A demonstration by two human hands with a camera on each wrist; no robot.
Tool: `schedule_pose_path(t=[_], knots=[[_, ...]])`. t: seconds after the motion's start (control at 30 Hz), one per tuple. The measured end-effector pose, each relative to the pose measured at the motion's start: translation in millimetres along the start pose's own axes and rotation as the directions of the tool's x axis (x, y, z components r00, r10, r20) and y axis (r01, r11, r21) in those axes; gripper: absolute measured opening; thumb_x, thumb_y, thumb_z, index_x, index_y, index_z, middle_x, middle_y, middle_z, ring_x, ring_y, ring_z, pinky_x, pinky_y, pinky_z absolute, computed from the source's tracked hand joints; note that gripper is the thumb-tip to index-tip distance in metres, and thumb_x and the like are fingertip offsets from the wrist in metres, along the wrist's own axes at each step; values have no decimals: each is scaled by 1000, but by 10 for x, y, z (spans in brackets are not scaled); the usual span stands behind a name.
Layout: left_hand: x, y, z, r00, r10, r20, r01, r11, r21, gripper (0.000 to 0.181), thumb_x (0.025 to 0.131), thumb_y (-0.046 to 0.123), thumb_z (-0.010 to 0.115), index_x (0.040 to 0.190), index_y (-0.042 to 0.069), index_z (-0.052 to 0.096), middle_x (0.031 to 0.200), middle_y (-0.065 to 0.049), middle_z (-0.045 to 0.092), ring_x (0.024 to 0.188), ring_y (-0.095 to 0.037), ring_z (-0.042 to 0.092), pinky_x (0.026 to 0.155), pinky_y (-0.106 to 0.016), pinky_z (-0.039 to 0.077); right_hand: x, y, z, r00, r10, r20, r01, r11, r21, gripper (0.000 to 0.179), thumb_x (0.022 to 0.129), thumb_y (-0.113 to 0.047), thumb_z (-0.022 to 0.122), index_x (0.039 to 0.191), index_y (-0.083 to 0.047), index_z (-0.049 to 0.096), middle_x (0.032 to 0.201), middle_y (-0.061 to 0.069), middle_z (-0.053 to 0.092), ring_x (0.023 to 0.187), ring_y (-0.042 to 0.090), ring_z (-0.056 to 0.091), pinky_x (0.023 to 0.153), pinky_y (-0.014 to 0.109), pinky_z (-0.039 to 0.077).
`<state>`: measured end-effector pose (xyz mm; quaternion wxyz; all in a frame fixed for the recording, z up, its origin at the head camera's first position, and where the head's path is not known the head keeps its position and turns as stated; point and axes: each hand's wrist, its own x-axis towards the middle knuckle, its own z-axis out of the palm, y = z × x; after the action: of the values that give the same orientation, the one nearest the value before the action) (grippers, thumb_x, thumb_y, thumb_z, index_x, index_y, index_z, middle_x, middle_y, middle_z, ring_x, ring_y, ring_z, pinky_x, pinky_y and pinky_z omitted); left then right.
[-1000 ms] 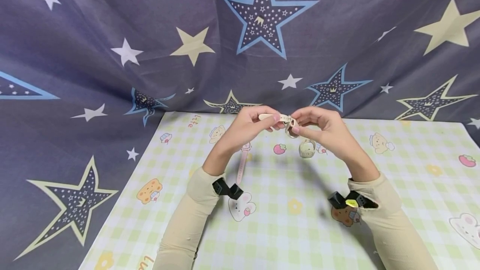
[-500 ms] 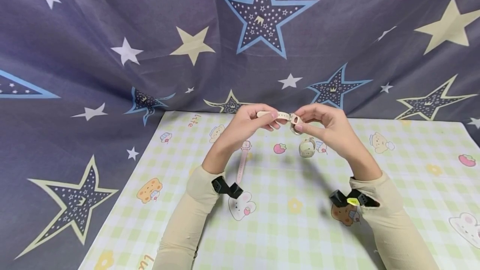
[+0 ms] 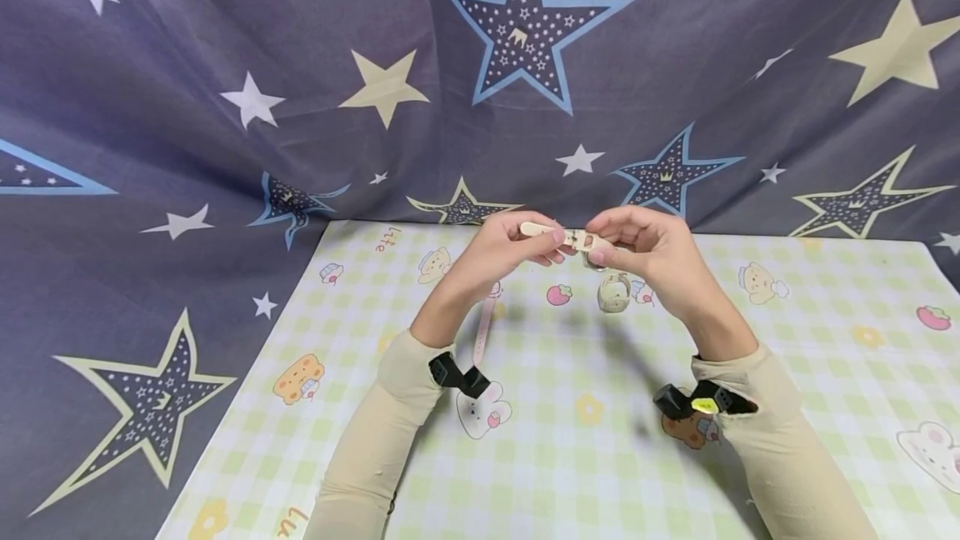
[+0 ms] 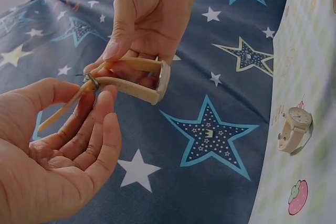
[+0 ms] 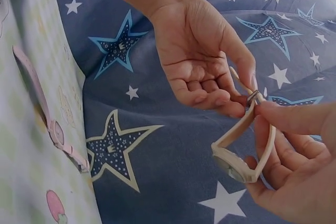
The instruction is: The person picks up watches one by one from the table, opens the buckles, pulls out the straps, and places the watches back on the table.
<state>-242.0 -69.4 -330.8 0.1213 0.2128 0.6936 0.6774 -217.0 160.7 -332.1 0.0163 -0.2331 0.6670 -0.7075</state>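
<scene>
A cream wristwatch is held up between both hands, its strap bent into a loop. My left hand pinches the strap's free end between thumb and fingers, close by the metal buckle. With thumb and fingertips, my right hand grips the strap on the buckle's other side. The strap passes through the buckle in both wrist views. The watch case hangs at the far end of the loop, mostly hidden behind the right fingers in the head view.
A second cream watch, its strap looped, stands on the checked tablecloth below the right hand. A pink watch lies stretched out on the left, partly behind the left wrist in the head view. A dark star-patterned curtain hangs behind the table.
The held watch has turned, so its buckle faces up more and its case shows less. The left fingers have shifted slightly along the strap; the watches on the table have not moved.
</scene>
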Motion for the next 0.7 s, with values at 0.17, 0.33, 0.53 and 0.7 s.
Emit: schedule_pose_path(t=[0.17,0.33,0.53,0.7], knots=[[1,-5,13,999,-16,49,15,1000,15,24,100,13,63,110,-6,72,91,-4,79,82,-14,74,83,-32,61,1,12,6,1000,6,-2,-6,999,35,26,87,12,71,105,-6,72,92,-1,75,81,12,71,72,24,59],[2,0,25,999,-16,34,16,1000,5,23,100,12,63,109,-7,72,86,-1,78,80,-14,74,83,-35,62,-2,14,5,1000,-9,14,9,999,40,25,87,13,70,105,-4,72,92,-1,75,80,12,70,72,24,59],[3,-6,24,999,-23,-26,22,999,-36,20,98,10,66,105,-7,72,79,4,76,76,-11,72,79,-31,62,4,19,10,998,-50,29,51,998,-23,22,88,10,72,108,1,70,93,0,75,82,12,70,73,23,59],[-2,-15,27,999,-18,-49,15,999,-52,18,97,10,67,104,-6,73,78,4,75,75,-10,72,76,-25,60,1,16,56,994,-105,1,103,973,-206,18,91,3,72,109,3,69,97,-4,74,85,13,70,78,22,57]])
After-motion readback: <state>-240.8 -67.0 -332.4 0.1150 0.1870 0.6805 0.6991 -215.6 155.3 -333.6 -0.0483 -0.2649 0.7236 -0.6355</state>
